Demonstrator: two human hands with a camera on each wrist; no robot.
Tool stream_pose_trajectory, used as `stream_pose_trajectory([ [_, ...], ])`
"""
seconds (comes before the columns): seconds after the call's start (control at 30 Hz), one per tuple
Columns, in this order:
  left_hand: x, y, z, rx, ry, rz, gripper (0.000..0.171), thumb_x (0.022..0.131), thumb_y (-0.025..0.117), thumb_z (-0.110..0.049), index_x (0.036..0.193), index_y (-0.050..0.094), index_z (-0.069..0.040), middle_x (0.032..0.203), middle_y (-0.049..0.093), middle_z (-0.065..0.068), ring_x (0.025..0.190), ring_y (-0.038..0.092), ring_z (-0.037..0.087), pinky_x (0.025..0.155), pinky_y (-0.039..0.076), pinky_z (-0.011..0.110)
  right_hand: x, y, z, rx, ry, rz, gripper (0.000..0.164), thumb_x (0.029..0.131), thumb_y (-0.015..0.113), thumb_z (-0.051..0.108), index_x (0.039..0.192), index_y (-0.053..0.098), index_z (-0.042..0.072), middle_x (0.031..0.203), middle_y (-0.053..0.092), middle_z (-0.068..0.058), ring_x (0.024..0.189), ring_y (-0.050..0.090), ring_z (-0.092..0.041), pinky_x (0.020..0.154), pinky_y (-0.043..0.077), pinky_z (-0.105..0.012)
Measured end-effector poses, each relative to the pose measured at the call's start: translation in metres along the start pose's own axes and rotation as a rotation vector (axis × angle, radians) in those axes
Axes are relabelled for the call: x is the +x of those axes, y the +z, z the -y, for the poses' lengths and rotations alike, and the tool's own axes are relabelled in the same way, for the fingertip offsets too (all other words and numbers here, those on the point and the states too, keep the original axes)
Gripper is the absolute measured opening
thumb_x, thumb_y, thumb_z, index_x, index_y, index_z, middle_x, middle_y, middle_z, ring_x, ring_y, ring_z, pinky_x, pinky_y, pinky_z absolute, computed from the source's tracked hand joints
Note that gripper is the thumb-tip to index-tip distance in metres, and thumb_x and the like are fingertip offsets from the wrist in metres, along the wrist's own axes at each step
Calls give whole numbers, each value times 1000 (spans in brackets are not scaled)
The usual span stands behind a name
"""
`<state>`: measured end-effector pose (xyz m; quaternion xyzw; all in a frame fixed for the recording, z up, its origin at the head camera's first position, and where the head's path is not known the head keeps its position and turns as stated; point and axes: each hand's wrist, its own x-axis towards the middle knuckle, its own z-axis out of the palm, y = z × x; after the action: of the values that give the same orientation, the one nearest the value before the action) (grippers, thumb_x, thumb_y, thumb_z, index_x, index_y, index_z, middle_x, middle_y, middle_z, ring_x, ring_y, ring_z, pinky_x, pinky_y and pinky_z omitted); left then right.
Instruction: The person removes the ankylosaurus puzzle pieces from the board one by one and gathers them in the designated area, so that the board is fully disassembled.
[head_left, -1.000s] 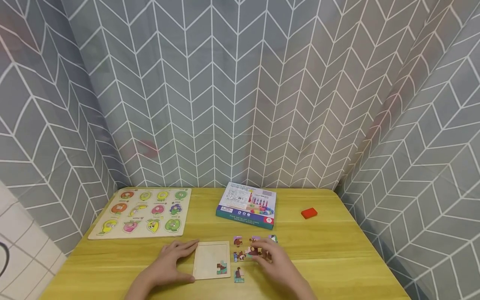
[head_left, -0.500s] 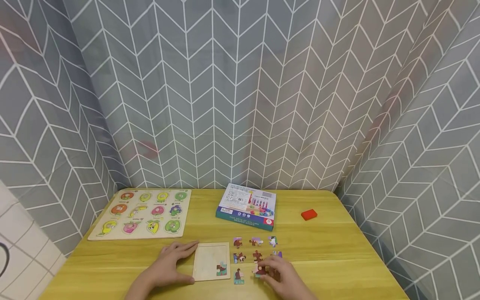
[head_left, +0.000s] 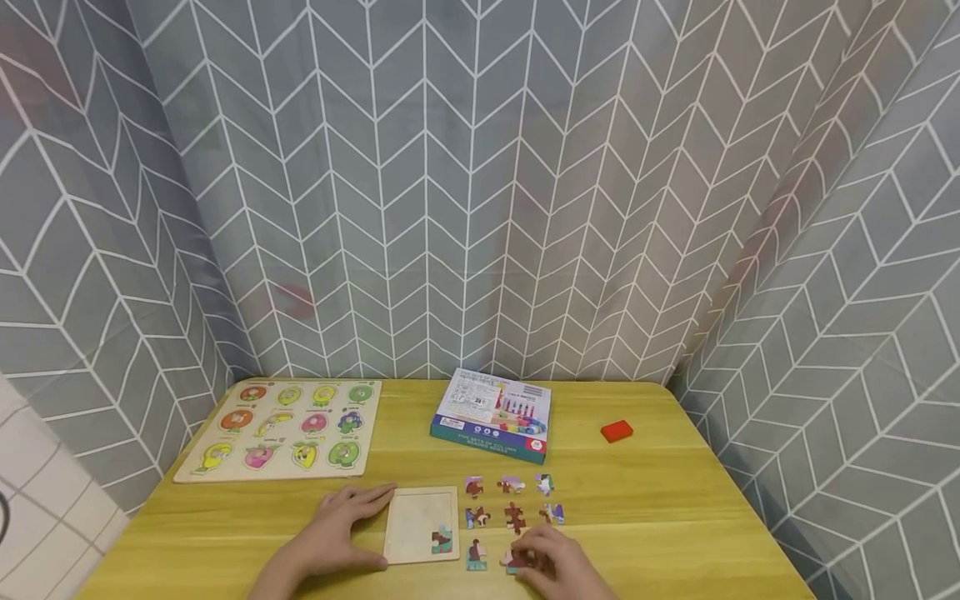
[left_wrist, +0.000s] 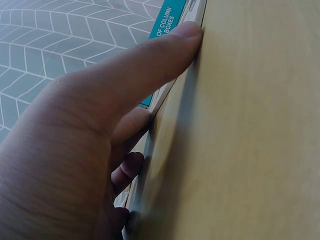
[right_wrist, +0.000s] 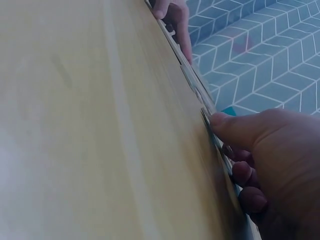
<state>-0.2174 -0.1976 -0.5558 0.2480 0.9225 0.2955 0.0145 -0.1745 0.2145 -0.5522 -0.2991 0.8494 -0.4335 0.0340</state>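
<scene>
My left hand [head_left: 337, 533] rests at the left side of a square wooden puzzle tray [head_left: 408, 533], its thumb touching the lower left corner and its fingers the upper left. One brown and teal puzzle piece lies in the tray's lower right corner. To the right, my right hand [head_left: 555, 562] pinches a jigsaw piece [head_left: 512, 560] low over the table; the fingers partly cover it. Above it lies a brown jigsaw piece [head_left: 515, 517]. In the right wrist view, the right thumb [right_wrist: 235, 127] is straight and the other fingers are bent.
More loose pieces lie in rows beside the tray, including a teal-bottomed piece [head_left: 476, 555]. Behind them stands a flat box [head_left: 491, 417]. A fruit peg puzzle board [head_left: 288, 429] lies at the left, a red block [head_left: 617, 431] at the right. A patterned curtain [head_left: 465, 208] closes off the back.
My right hand has moved from over the middle row toward the front of the table, uncovering several loose pieces. The left hand and tray have stayed in place.
</scene>
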Motion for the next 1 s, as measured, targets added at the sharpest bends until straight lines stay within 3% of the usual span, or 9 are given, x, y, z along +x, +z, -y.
stream_pose_trajectory([
  [0.3,0,0,0,3,1,-5,101,73,85,-71,157,55,-23,160,54,-5,121,46,12,95,34,41,-1,-1,1,11,34,1,29,97,78,19,122,76,4,113,66,-4,85,49,4,70,48,-21],
  [0.57,0,1,1,8,11,-11,101,73,85,-70,157,55,-22,160,54,-6,122,46,12,95,33,42,-1,0,-5,-26,-35,-12,24,98,76,16,120,75,4,110,67,-2,84,48,5,68,48,-20],
  [1.0,1,2,2,-4,-2,5,101,73,84,-72,157,54,-23,161,52,-6,122,46,12,95,33,41,-1,-1,-6,-10,-10,-1,24,99,75,17,120,75,6,111,67,-2,85,50,4,70,49,-21],
])
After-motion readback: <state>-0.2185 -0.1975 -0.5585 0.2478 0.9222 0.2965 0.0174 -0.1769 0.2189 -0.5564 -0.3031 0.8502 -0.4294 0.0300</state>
